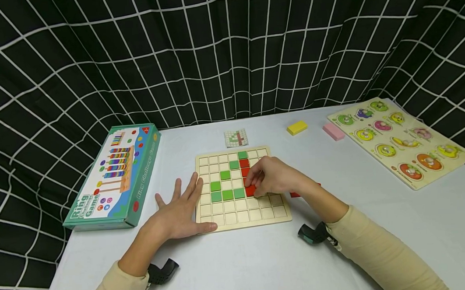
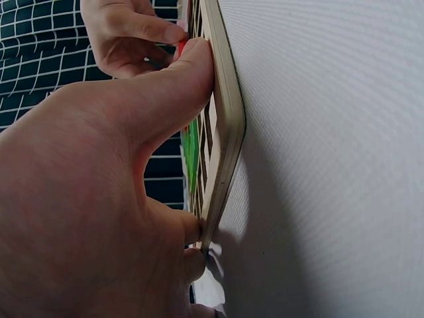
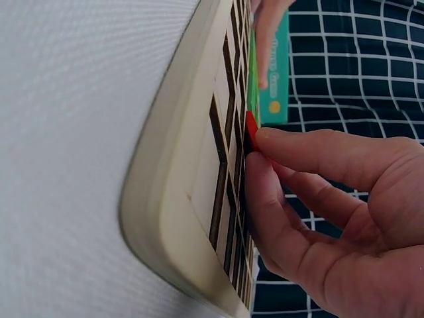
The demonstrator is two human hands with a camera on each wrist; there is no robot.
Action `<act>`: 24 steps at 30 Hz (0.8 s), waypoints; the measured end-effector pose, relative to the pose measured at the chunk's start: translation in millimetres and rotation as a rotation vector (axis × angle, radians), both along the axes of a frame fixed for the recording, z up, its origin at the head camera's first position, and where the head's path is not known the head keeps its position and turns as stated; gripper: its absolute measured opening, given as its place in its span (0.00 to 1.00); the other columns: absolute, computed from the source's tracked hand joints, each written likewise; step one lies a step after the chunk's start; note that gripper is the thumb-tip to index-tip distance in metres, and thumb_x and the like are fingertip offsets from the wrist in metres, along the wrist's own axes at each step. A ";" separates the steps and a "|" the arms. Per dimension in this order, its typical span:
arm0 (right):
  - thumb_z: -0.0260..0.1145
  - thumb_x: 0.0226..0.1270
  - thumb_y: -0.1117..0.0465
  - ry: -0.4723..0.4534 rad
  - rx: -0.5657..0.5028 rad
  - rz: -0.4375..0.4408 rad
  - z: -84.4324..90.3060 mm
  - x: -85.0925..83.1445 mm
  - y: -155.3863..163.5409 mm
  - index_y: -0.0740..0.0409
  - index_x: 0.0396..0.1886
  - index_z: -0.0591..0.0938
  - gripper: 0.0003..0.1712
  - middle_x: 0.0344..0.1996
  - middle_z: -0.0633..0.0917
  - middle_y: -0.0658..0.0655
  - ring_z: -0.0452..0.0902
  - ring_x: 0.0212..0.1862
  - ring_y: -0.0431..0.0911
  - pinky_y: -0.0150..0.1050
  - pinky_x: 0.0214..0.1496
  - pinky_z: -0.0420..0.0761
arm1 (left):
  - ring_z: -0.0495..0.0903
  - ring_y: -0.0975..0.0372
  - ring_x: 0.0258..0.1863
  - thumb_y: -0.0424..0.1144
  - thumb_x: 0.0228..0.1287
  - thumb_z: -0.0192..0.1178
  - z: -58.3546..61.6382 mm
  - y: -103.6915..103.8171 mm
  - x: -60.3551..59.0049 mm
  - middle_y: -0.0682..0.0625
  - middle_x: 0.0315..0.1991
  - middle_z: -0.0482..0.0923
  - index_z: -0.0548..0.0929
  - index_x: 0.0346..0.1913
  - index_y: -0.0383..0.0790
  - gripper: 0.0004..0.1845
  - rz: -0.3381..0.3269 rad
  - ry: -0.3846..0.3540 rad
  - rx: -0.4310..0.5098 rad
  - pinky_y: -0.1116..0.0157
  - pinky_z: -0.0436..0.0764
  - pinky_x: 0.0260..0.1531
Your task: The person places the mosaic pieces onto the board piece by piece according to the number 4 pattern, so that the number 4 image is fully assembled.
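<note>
A wooden grid board [image 1: 224, 218] lies on the table with several green tiles [image 1: 227, 194] set in its squares. Red tiles [image 1: 244, 163] run in a column beside them, partly covered by fingers. My right hand [image 1: 275, 175] is over this column and pinches a red tile [image 3: 251, 127] between thumb and finger, low against the board's surface. With fingers spread, my left hand [image 1: 179, 215] rests on the board's left edge; its thumb [image 2: 195, 63] lies on the near corner. More red tile [image 1: 295, 194] shows beside the board, mostly behind my right forearm.
A small pattern card [image 1: 236, 138] lies behind the board. Yellow [image 1: 297, 127] and pink [image 1: 333, 131] blocks sit at the back right, near a fruit puzzle board [image 1: 404, 142]. At left is a Ring Challenge Game box [image 1: 116, 177]. Black gridded cloth [image 1: 212, 54] hangs behind the table.
</note>
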State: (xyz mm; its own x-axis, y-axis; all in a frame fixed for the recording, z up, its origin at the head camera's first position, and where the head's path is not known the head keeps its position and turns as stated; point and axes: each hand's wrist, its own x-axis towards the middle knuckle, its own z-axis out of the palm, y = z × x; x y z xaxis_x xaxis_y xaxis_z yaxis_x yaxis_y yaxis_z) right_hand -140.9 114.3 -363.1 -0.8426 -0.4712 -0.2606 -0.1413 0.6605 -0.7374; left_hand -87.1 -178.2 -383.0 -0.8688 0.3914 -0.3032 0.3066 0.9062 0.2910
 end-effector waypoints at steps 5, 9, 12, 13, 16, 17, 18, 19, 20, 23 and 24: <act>0.80 0.49 0.73 0.009 0.002 0.013 -1.8 -1.2 0.4 0.58 0.36 0.90 0.14 0.30 0.87 0.53 0.79 0.35 0.44 0.36 0.41 0.81 | 0.36 0.33 0.83 0.77 0.55 0.64 -0.3 0.0 -0.6 0.48 0.87 0.31 0.43 0.86 0.42 0.68 -0.002 0.001 -0.006 0.13 0.40 0.57; 0.81 0.48 0.73 0.017 0.000 0.016 -2.4 -1.7 0.3 0.58 0.35 0.90 0.14 0.30 0.87 0.53 0.79 0.35 0.43 0.36 0.42 0.82 | 0.36 0.34 0.83 0.77 0.55 0.64 -0.3 0.0 -1.0 0.48 0.87 0.31 0.42 0.86 0.42 0.68 0.001 0.001 -0.010 0.13 0.40 0.57; 0.81 0.48 0.73 0.011 -0.001 0.014 -0.6 -1.3 -0.2 0.57 0.35 0.90 0.14 0.30 0.87 0.53 0.80 0.35 0.43 0.35 0.41 0.82 | 0.36 0.34 0.83 0.78 0.55 0.64 -0.3 0.2 -1.1 0.48 0.87 0.31 0.42 0.86 0.42 0.69 0.003 0.000 -0.009 0.13 0.40 0.57; 0.81 0.48 0.73 0.007 0.000 0.012 0.1 -1.2 -0.3 0.57 0.35 0.90 0.14 0.31 0.87 0.53 0.80 0.35 0.43 0.35 0.41 0.82 | 0.35 0.34 0.83 0.78 0.55 0.64 -0.4 0.2 -1.2 0.48 0.87 0.31 0.42 0.86 0.42 0.69 0.002 0.000 -0.009 0.13 0.39 0.57; 0.81 0.50 0.72 0.003 0.001 0.009 2.5 -1.5 -0.4 0.57 0.36 0.91 0.13 0.31 0.88 0.52 0.80 0.35 0.44 0.36 0.42 0.82 | 0.35 0.34 0.83 0.77 0.55 0.64 -0.3 0.1 -1.3 0.48 0.87 0.31 0.42 0.86 0.42 0.69 0.002 0.000 -0.007 0.13 0.39 0.57; 0.80 0.50 0.72 0.002 0.000 0.008 3.3 -1.8 -0.2 0.57 0.36 0.91 0.13 0.31 0.88 0.52 0.80 0.35 0.44 0.37 0.42 0.82 | 0.35 0.34 0.83 0.77 0.55 0.64 -0.2 0.0 -1.1 0.48 0.87 0.31 0.42 0.86 0.42 0.68 0.002 -0.002 -0.008 0.13 0.39 0.57; 0.80 0.51 0.72 0.004 0.000 0.010 3.8 -2.1 0.3 0.57 0.36 0.91 0.13 0.31 0.88 0.52 0.80 0.35 0.44 0.37 0.42 0.82 | 0.35 0.34 0.83 0.77 0.55 0.64 0.0 -0.1 -1.0 0.48 0.87 0.31 0.42 0.86 0.42 0.68 0.002 -0.003 -0.008 0.13 0.39 0.57; 0.79 0.52 0.72 0.006 -0.001 0.011 4.1 -2.5 1.4 0.57 0.37 0.91 0.12 0.31 0.88 0.52 0.80 0.36 0.44 0.37 0.43 0.82 | 0.35 0.34 0.83 0.77 0.55 0.64 0.2 -0.1 -0.8 0.48 0.87 0.31 0.42 0.86 0.42 0.68 0.002 -0.003 -0.008 0.13 0.39 0.57; 0.79 0.53 0.71 0.009 -0.006 0.012 5.1 -2.3 2.5 0.57 0.37 0.91 0.12 0.32 0.88 0.52 0.81 0.36 0.45 0.38 0.44 0.82 | 0.35 0.34 0.83 0.77 0.55 0.64 0.5 0.0 -0.5 0.48 0.87 0.31 0.42 0.86 0.42 0.68 0.002 -0.005 -0.008 0.13 0.39 0.57; 0.77 0.56 0.71 0.015 -0.021 0.016 7.8 -2.1 8.0 0.57 0.39 0.91 0.10 0.34 0.89 0.52 0.81 0.37 0.46 0.39 0.45 0.82 | 0.35 0.34 0.83 0.77 0.56 0.64 1.3 0.0 0.3 0.48 0.87 0.31 0.42 0.86 0.42 0.68 0.001 -0.006 -0.007 0.13 0.39 0.57; 0.77 0.57 0.70 0.021 -0.027 0.015 8.8 -2.1 10.5 0.57 0.39 0.91 0.10 0.35 0.89 0.53 0.81 0.38 0.46 0.39 0.46 0.82 | 0.35 0.34 0.83 0.77 0.56 0.64 1.5 -0.2 0.6 0.48 0.87 0.31 0.42 0.86 0.42 0.68 0.000 -0.004 -0.008 0.13 0.39 0.57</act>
State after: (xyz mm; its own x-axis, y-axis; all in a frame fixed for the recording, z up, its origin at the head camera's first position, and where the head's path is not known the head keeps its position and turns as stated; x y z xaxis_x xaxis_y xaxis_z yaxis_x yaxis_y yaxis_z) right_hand -143.0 124.8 -354.3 -0.8404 -0.4907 -0.2300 -0.1671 0.6383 -0.7514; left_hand -86.5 -178.4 -381.5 -0.8676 0.3888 -0.3100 0.3051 0.9085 0.2855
